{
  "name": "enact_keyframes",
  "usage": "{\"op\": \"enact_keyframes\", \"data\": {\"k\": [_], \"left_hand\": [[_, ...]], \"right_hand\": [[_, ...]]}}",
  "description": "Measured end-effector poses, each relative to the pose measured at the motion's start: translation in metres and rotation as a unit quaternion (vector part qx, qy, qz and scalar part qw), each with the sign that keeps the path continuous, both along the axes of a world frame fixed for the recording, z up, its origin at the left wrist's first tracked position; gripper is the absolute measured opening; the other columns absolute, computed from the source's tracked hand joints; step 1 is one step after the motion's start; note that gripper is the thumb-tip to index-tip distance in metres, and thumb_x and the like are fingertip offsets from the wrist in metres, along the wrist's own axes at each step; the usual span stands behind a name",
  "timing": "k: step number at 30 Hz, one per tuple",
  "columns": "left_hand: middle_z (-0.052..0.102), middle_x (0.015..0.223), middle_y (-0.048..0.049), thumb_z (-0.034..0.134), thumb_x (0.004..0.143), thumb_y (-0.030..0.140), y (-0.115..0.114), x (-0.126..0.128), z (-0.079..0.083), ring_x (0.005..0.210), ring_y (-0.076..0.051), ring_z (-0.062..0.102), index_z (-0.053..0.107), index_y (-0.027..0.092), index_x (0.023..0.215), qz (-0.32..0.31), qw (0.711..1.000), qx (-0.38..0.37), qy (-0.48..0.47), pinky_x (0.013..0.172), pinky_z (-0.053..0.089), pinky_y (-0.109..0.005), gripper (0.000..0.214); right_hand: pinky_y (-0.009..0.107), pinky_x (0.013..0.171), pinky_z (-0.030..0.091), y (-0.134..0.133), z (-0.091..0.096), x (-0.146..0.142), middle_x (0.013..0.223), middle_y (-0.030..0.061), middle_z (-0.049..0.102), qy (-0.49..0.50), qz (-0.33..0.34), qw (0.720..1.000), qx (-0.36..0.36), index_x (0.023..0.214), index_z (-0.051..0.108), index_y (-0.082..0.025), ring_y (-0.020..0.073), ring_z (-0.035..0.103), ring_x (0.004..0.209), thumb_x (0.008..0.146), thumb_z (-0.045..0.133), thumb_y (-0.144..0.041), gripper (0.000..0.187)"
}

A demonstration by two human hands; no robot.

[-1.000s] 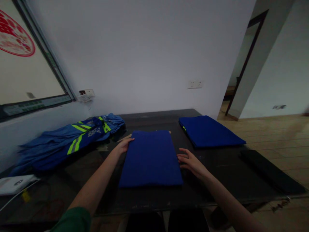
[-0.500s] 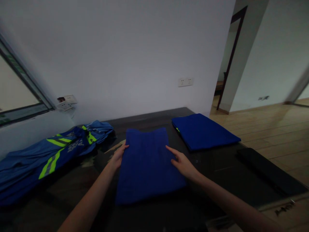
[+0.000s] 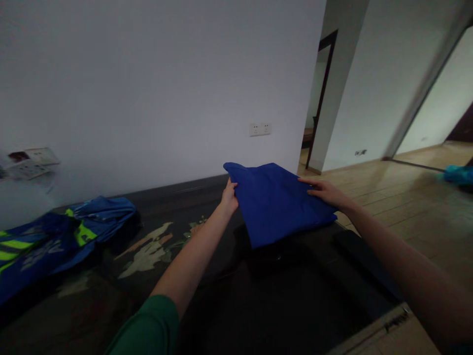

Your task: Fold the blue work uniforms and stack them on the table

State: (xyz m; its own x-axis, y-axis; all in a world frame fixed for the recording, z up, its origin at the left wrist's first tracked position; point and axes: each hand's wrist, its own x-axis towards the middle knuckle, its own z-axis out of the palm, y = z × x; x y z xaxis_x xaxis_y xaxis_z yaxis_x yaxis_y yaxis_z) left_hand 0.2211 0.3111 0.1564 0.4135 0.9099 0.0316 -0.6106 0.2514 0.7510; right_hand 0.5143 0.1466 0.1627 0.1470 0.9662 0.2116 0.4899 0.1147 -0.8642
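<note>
A folded blue garment (image 3: 281,204) is held up over the right part of the dark table, tilted, with its near edge hanging lower. My left hand (image 3: 229,198) grips its left edge, fingers mostly hidden behind the cloth. At the right edge, my right hand (image 3: 325,193) closes on the fabric, with the index finger stretched along the top. Beneath it lies a second folded blue garment (image 3: 331,218), almost wholly covered; only a strip shows at the right.
A crumpled blue jacket (image 3: 55,241) with yellow-green reflective stripes lies at the left on the dark, glossy table (image 3: 207,296). A long black object (image 3: 364,264) rests near the right edge. Wall sockets (image 3: 260,129) sit behind the table.
Both hands have carried the folded garment right and away from me, from mid-table to over the other folded garment. The view has turned right.
</note>
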Motion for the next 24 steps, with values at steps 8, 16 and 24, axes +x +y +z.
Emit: {"op": "enact_keyframes", "data": {"k": [8, 16, 24], "left_hand": [[0.065, 0.075, 0.0014, 0.041, 0.073, 0.001, 0.019, 0.075, -0.037, 0.061, -0.011, 0.061, 0.050, 0.029, 0.128, -0.008, 0.997, -0.076, 0.004, 0.072, 0.055, -0.027, 0.063], [0.066, 0.094, -0.0019, 0.042, 0.078, 0.004, 0.032, 0.081, -0.094, 0.068, -0.012, 0.064, 0.041, 0.029, 0.135, 0.043, 0.989, -0.100, 0.105, 0.074, 0.054, -0.028, 0.062], [0.035, 0.148, -0.0118, 0.062, 0.067, 0.003, 0.015, 0.070, -0.101, 0.135, -0.021, 0.038, 0.023, 0.029, 0.144, 0.116, 0.972, 0.011, 0.204, 0.109, 0.032, -0.036, 0.091]], "right_hand": [[0.044, 0.105, 0.042, 0.015, -0.050, 0.067, 0.133, 0.0016, 0.058, -0.119, -0.083, 0.989, -0.003, 0.130, 0.056, -0.026, 0.0239, 0.056, 0.117, 0.077, 0.054, -0.010, 0.056], [0.042, 0.113, 0.031, 0.026, -0.087, 0.073, 0.135, 0.0038, 0.056, -0.245, -0.064, 0.967, 0.019, 0.129, 0.058, -0.022, 0.0215, 0.048, 0.127, 0.079, 0.045, -0.007, 0.053], [0.043, 0.108, 0.037, 0.022, -0.100, 0.062, 0.126, 0.0073, 0.062, -0.317, -0.100, 0.942, -0.054, 0.122, 0.064, -0.021, 0.0242, 0.054, 0.120, 0.079, 0.046, -0.004, 0.049]]}}
